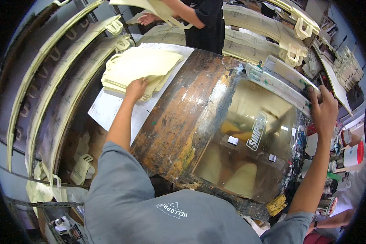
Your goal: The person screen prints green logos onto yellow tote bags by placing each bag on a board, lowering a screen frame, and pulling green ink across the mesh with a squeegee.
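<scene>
A stack of cream cloth tote bags (140, 65) lies on a white sheet (182, 51) at the left of the paint-stained wooden table (166, 122). My left hand (137, 88) is closed on the near right corner of the top tote bag, which curls up slightly there. My right hand (323, 106) grips the near end of a raised printing frame (282, 87) at the table's right edge. Between my arms is a clear glass panel (248, 171) set in the tabletop. A dark-and-white lettered design (257, 131) and small white paper pieces (232, 140) show on it.
Curved-looking racks of tote bags (61, 77) stand at the left, with more racks (256, 28) behind. Across the table, a person in black (205, 24) holds a bag. Paint jars and tubs (353, 154) crowd the right side, near another person's arm (333, 221).
</scene>
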Motion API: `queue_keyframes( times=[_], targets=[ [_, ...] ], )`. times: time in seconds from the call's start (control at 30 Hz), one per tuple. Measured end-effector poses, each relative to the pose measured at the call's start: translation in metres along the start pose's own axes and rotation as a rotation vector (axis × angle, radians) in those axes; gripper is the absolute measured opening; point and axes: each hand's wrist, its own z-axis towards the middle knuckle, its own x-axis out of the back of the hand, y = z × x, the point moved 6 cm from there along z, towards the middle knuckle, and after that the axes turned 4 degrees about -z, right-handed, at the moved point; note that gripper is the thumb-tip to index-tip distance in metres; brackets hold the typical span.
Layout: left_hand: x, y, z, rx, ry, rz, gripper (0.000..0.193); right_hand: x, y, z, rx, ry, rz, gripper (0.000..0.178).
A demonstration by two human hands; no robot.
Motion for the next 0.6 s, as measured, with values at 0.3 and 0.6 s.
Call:
queue_keyframes(
  times=[0.3, 0.6],
  targets=[
    [-0.022, 0.227, -0.060, -0.771, 0.106, -0.080, 0.026, 0.003, 0.011, 0.027, -0.073, -0.140, 0.023, 0.072],
    [-0.138, 0.482, -0.189, -0.926, -0.457, -0.452, 0.086, 0.003, 0.006, 0.012, 0.008, 0.023, 0.043, 0.073]
  ],
)
